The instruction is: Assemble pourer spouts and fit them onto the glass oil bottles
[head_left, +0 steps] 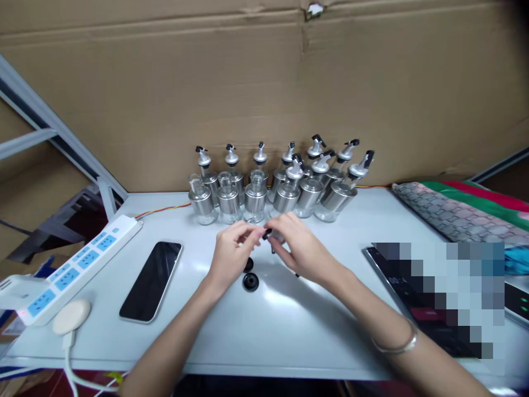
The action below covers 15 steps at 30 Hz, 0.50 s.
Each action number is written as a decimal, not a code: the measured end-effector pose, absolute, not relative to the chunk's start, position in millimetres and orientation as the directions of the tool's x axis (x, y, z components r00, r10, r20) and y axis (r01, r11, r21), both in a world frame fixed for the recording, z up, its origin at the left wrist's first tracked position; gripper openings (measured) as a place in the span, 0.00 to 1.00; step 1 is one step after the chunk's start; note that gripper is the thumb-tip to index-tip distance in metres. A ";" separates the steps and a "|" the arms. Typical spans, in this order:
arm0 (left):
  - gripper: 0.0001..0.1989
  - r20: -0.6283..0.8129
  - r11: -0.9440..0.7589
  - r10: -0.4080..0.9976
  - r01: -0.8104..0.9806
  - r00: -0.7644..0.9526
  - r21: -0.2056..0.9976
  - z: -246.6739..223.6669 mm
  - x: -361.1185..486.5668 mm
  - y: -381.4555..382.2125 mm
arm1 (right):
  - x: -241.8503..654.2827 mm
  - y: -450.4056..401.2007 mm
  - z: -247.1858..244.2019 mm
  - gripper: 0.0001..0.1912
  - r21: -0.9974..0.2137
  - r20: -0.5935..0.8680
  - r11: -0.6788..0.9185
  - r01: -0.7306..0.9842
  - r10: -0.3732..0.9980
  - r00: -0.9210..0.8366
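My left hand (235, 248) and my right hand (298, 242) meet above the middle of the table. Between the fingertips is a small pourer spout (268, 234) with a black end and a silvery part, mostly hidden by my right fingers. My right hand is closed round it, while my left thumb and forefinger pinch at its black end. Below my left hand lie two round black rubber rings (250, 282), one partly covered. Just beyond the hands stand glass bottles with steel sleeves; those at the front left, such as this open-necked bottle (228, 198), have no spout.
Several bottles with pourer spouts (336, 196) stand at the back, before a cardboard wall (198, 88). A phone (151, 282) and a power strip (82, 264) lie left, with a round white charger (71, 316). A dark tablet-like device (397, 281) and folded fabric (454, 212) are right.
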<state>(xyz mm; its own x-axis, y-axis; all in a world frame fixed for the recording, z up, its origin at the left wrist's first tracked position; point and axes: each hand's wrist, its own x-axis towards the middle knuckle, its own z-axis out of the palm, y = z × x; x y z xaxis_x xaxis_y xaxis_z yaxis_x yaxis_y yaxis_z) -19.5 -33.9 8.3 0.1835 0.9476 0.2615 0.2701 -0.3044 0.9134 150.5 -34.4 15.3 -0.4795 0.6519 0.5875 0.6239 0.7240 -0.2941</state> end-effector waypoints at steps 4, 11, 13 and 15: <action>0.17 0.418 -0.412 0.908 0.210 0.016 0.887 7.7 -12.4 -14.1 | 149.7 -9.0 48.9 0.05 -0.462 0.744 0.663 0.589 0.651 -0.150; 0.33 0.561 -0.537 0.828 0.323 0.024 0.779 10.5 16.9 46.0 | 135.6 55.4 75.6 0.06 -0.638 0.655 0.589 0.496 0.754 -0.054; 0.32 0.568 -0.548 0.822 0.305 0.028 0.779 6.9 19.7 56.1 | 131.9 66.6 71.3 0.05 -0.633 0.644 0.583 0.509 0.762 -0.071; 0.30 0.568 -0.554 0.822 0.290 0.040 0.781 2.7 19.3 60.8 | 130.0 72.9 66.6 0.05 -0.621 0.632 0.583 0.523 0.768 -0.105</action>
<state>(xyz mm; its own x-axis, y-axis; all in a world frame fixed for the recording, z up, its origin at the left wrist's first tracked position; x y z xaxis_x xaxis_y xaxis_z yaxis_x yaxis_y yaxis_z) 19.3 60.8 2.7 0.0395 0.8218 0.5684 0.2896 -0.5538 0.7807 130.0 72.9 66.6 -0.1046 0.7678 0.6321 0.5234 0.5829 -0.6215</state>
